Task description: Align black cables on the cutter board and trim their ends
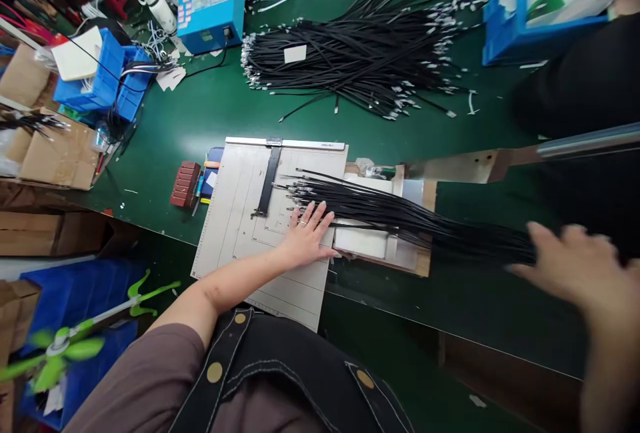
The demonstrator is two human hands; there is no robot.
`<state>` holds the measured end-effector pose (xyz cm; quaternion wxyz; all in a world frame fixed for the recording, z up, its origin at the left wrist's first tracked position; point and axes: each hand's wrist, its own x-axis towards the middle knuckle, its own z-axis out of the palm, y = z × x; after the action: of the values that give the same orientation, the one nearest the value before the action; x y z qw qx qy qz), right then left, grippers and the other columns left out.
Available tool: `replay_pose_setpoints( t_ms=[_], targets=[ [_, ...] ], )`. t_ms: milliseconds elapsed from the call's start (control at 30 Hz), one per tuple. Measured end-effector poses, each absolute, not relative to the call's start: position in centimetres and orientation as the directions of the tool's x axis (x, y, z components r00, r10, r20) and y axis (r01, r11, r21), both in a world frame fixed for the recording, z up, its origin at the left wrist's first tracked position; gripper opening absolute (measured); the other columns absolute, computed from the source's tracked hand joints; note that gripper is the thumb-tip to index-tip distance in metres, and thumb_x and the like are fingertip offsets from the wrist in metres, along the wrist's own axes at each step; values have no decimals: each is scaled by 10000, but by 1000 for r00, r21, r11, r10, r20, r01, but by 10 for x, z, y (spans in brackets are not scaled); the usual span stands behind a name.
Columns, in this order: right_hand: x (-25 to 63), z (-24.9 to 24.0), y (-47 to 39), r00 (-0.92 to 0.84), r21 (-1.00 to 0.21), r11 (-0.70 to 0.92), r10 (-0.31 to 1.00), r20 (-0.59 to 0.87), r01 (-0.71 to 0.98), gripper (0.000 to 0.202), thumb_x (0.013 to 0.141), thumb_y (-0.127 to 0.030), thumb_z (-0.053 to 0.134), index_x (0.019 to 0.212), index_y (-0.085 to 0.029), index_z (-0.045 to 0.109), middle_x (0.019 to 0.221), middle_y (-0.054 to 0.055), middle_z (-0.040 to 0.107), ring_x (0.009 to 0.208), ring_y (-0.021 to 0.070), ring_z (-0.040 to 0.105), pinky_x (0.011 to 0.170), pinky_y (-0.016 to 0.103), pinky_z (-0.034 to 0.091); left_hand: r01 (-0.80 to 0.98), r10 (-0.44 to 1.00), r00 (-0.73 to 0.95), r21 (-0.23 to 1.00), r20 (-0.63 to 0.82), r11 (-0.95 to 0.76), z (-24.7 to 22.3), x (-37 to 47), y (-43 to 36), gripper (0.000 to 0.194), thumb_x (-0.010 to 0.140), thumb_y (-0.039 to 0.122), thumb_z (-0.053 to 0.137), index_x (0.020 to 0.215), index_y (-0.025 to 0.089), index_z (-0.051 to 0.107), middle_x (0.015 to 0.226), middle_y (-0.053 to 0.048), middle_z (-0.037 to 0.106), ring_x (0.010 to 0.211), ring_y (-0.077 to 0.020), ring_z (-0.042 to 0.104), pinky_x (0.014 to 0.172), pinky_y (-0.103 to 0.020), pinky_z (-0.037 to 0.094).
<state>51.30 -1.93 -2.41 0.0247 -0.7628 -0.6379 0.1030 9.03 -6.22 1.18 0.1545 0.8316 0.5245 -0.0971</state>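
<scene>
A bundle of black cables (380, 209) with small metal ends lies across a paper cutter board (250, 239) and the white block (363, 244) beside it. My left hand (313, 233) rests on the board with fingers spread, its fingertips against the lower edge of the bundle near the left ends. My right hand (585, 266) is at the bundle's right end, blurred, with thumb and fingers apart; whether it touches the cables is not clear. The cutter's raised blade arm (460, 167) stretches to the right behind the bundle. A black sliding stop (269, 179) sits on the board.
A large pile of black cables (350, 56) lies at the back of the green table (170, 119). Around it are a blue box device (213, 9), a blue bin (515, 33) and a brown-red block (185, 184). A green-bladed fan (60, 346) stands lower left. Another person's hands show at the top.
</scene>
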Motion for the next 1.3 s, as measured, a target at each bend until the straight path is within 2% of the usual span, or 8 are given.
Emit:
replay_pose_setpoints(
  t_ms=[67,200,333,533,733,833,967,1300],
  targets=[
    [430,2,-31,-45,-203,4,980,-195,979,899,917,-723,187,1366,-76,619,1454,354,452,1346,434,422,952,694,294,914,851,406,157,-333,-375,12,85,-71,986,885,738,456,1619,149,162,1694,-141,67,1564,-363,43,1235,-624,105],
    [281,16,-42,-454,-359,368,870,-193,858,643,985,-528,311,1526,-204,434,1609,159,339,1484,330,272,1160,613,219,913,840,407,164,-359,-373,10,81,-85,1006,887,742,448,1618,137,113,1688,-142,80,1565,-356,56,1229,-641,110],
    [232,-6,-28,-315,-311,257,936,-154,915,649,1002,-473,282,1558,-147,353,1637,172,266,1511,342,196,1181,647,154,919,842,393,134,-370,-370,10,75,-79,966,903,724,436,1612,133,151,1686,-117,119,1567,-335,73,1236,-628,111],
    [218,-8,-32,-176,-240,130,968,-178,962,720,1001,-542,267,1565,-98,325,1646,191,221,1513,363,156,1175,674,135,905,841,425,131,-334,-405,13,41,-65,931,917,713,428,1608,140,181,1671,-128,204,1559,-309,151,1235,-632,76],
    [194,-12,-31,-157,-283,101,971,-183,954,719,991,-579,277,1571,-158,341,1657,154,218,1508,370,140,1169,663,158,935,878,349,57,-326,-350,17,2,-62,870,944,706,361,1605,162,199,1675,-90,199,1559,-287,161,1234,-640,43],
    [188,-19,-31,-153,-277,111,979,-134,954,732,995,-571,263,1571,-123,327,1661,187,172,1512,364,133,1166,665,153,958,906,274,10,-323,-286,18,-7,-63,878,938,721,348,1608,173,201,1682,-73,176,1566,-302,115,1232,-649,46],
    [179,-26,-40,-266,-302,230,960,-84,925,729,1005,-555,239,1559,-93,342,1625,183,290,1494,330,213,1187,632,146,970,921,228,-3,-317,-242,13,-1,-61,933,911,742,387,1607,146,210,1688,-109,134,1564,-351,69,1224,-663,83],
    [165,-18,-39,-94,-208,62,984,-150,976,699,1013,-551,212,1541,-129,391,1606,176,334,1472,349,270,1144,666,214,936,884,351,88,-308,-341,18,-12,-53,908,927,696,427,1593,105,248,1678,-117,167,1567,-321,83,1250,-609,49]
  ],
)
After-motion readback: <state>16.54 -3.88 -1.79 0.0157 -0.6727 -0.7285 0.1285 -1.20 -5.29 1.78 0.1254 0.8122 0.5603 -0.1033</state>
